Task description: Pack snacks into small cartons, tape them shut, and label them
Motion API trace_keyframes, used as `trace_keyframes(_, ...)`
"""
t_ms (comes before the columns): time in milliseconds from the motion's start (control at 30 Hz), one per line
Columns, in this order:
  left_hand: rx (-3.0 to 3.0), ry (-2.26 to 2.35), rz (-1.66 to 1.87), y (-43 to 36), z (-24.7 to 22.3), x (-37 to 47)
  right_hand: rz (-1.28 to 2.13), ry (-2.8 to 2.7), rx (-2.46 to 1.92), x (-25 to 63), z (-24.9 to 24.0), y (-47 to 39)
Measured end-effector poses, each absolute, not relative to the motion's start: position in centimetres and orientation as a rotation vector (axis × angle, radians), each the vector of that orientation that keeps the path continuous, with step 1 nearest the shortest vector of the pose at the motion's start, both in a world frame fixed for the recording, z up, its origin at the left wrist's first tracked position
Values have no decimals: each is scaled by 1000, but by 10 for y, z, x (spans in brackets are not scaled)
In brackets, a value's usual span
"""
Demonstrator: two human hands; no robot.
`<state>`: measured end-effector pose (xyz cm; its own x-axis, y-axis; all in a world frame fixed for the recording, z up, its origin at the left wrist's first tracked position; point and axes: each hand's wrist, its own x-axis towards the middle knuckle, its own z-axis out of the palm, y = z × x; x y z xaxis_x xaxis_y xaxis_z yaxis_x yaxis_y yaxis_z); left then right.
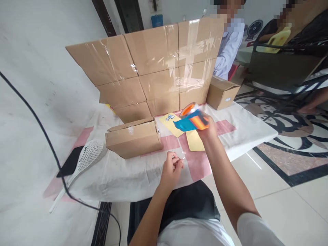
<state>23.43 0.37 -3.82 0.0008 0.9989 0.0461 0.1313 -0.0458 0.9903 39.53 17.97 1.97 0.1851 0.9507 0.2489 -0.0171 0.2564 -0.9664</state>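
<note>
My right hand (208, 129) is wrapped around a blue and orange tape dispenser (189, 123), held above the table and slightly blurred. My left hand (172, 168) is closed in a pinch low over the cloth near the table's front edge. A tiny whitish bit shows at its fingertips, too small to name. Beneath the dispenser lie two yellow cards, one with a blue printed figure (171, 125) and one plain card (195, 142) partly behind my right hand. Left of them, a closed cardboard box (134, 139) rests on the table.
A large taped cardboard panel (159, 87) stands upright along the back. Another box (222, 93) sits at the back right. A white perforated swatter (88, 155) and a black flat object (69, 163) lie left, near a hanging cable (34, 114). A person (228, 54) is behind the panel.
</note>
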Motion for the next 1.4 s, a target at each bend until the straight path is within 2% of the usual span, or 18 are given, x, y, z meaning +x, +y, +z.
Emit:
trace_keyframes(100,1314,1274,1229,3,-40,226,692,-1316,-1380,362,18,209)
trace_keyframes(267,1251,1318,1366,7,-26,195,663,-1558,-1556,341,14,208)
trace_keyframes(367,1226,1341,1427,1,-18,178,609,-1662,-1359,357,22,158)
trace_keyframes(467,1248,1331,1437,-7,-13,169,909,-1934,-943,360,31,100)
trace_keyframes(600,1265,1290,1425,-11,-10,165,1235,-2027,-798,338,43,66)
trace_keyframes(667,1186,1253,1425,-12,-9,159,1182,-2078,-746,328,53,70)
trace_keyframes(767,1058,1323,1377,-14,-4,139,895,-2083,-697,315,80,86)
trace_keyframes(867,1141,1694,1676,-13,8,108,735,-2081,-691,290,111,108)
trace_keyframes(933,1359,1940,1945,-6,21,86,780,-2176,-719,264,124,125)
trace_keyframes(1000,1658,2042,2006,5,34,68,831,-2277,-789,236,129,141)
trace_keyframes(1100,2077,2029,1795,25,45,53,667,-2424,-927,205,121,162)
trace_keyframes(1233,2469,1982,1295,38,35,53,343,-2601,-998,192,102,176)
trace_keyframes(1400,2493,2078,1171,40,19,61,166,-2595,-1284,180,101,178)
